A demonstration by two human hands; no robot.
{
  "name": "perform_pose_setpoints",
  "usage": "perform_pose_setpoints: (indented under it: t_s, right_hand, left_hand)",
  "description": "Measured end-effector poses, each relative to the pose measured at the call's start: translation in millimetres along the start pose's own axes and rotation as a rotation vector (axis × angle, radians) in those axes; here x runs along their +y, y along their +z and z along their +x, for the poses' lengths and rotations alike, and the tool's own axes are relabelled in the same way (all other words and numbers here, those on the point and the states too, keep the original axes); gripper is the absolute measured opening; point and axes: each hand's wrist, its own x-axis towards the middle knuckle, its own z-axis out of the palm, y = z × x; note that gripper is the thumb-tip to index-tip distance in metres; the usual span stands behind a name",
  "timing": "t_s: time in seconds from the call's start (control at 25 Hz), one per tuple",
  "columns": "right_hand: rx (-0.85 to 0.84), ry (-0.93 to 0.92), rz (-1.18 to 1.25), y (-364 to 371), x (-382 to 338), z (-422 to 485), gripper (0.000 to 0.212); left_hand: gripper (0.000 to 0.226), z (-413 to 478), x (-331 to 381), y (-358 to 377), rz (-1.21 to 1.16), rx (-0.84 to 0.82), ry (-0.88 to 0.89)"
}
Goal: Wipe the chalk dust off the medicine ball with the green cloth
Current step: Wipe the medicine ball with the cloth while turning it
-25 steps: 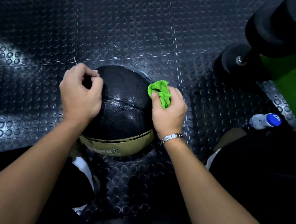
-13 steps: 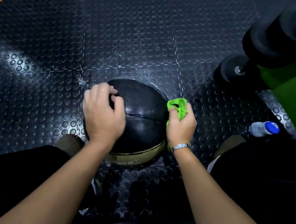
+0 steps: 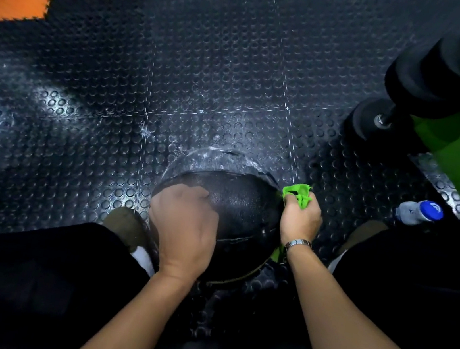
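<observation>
**liftbro:** How far along is this wipe-down, you reckon?

**chalky_dan:** Mid-job, I'd say. The ball (image 3: pixel 245 203) sits on the studded floor (image 3: pixel 177 77), close in front of the person. The bit of the top that shows looks dark and mostly clean, with just a faint grey sheen across the crown. Could be leftover chalk, could be glare, can't tell.

**liftbro:** And the cloth (image 3: pixel 298 195)?

**chalky_dan:** Bunched up in the right hand (image 3: pixel 301 219), fingers closed tight round it, with a green tuft poking out the top. It's pressed against the ball's right flank, so that looks like the patch being worked. The left hand (image 3: pixel 186 221) is on the top-left, fingers bent down over the curve. Looks like it's bracing the ball so it won't roll.

**liftbro:** So what's left?

**chalky_dan:** There's a white chalk ring (image 3: pixel 216 157) on the floor right behind the ball, so my guess is the lower half has dust on it. The underside and the part under the left hand are hidden, so those probably need a turn and a pass. Rolling it through that ring would likely dirty it again.
</observation>
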Motion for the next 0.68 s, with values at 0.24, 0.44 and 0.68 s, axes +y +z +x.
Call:
perform_pose_setpoints:
  t_s: [0.24,0.44,0.68]
  right_hand:
    - [-0.008,0.021,-0.007,0.4,-3.7,1.6,0.010]
    - [-0.061,0.018,0.042,9.9,-24.8,20.9,0.012]
    - [-0.078,-0.203,0.122,27.9,-56.3,35.1,0.022]
  left_hand:
    - [0.020,6.9,1.6,11.6,0.064,0.075,0.046]
    - [0.015,67.9,13.8,19.7,0.052,-0.050,-0.054]
    - [0.015,167.2,-2.4,22.5,-0.096,-0.308,-0.140]
